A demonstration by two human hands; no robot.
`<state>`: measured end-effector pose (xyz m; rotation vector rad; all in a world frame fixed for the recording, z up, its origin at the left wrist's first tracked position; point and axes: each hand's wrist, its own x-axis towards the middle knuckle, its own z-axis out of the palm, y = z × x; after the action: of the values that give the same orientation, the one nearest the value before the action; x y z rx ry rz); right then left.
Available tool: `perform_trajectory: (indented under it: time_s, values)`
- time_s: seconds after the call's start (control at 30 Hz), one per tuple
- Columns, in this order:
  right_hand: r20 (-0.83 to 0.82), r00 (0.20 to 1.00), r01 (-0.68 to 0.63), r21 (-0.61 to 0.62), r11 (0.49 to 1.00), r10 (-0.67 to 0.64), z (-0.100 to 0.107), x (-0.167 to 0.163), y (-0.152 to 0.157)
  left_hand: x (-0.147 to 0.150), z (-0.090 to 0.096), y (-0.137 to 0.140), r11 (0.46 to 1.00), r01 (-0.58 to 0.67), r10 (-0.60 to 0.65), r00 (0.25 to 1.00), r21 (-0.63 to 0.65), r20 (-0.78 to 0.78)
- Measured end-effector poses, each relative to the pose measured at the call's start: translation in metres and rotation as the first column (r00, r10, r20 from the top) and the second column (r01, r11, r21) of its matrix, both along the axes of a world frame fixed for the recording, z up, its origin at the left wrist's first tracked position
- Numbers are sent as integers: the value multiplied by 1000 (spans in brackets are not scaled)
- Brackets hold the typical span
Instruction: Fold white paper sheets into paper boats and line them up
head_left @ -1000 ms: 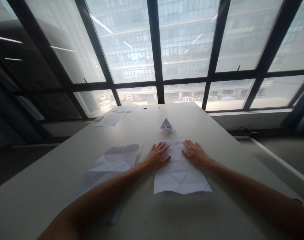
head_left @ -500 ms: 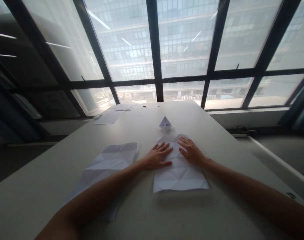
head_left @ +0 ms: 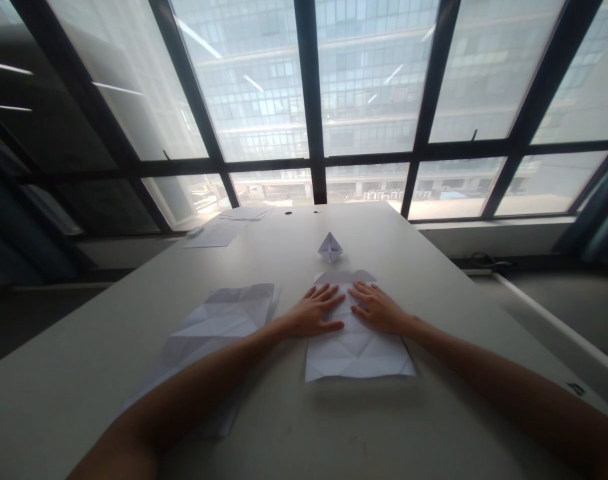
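Note:
A creased white sheet of paper (head_left: pixel 359 353) lies on the white table in front of me, its fold lines showing. On its upper left part my left hand (head_left: pixel 314 313) rests flat, fingers spread. My right hand (head_left: pixel 377 308) lies flat on the upper right part, fingers stretched towards the left hand. Neither hand grips anything. Just beyond the sheet's far edge stands a small folded paper boat (head_left: pixel 331 248). More creased paper (head_left: pixel 224 320) lies to the left, partly hidden under my left forearm.
The white table (head_left: pixel 424 293) reaches to the large framed windows. Flat paper sheets (head_left: pixel 217 235) lie at its far left, with a small pale object (head_left: pixel 195 233) beside them. A dark round hole (head_left: pixel 289 213) is at the far end. Dark curtains (head_left: pixel 19 220) hang at the side.
My right hand has slid slightly left and nearer to me on the sheet, closer to my left hand. My left hand stays in nearly the same place.

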<state>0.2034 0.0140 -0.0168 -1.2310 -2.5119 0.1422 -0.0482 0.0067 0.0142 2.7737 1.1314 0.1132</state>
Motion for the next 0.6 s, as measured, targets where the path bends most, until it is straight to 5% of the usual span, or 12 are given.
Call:
perform_trajectory:
  time_s: [0.6]
  values:
    - [-23, 999, 32, 19, 999, -32, 2, -2, -4, 0, -2, 2, 1000, 9, -9, 1000, -5, 13]
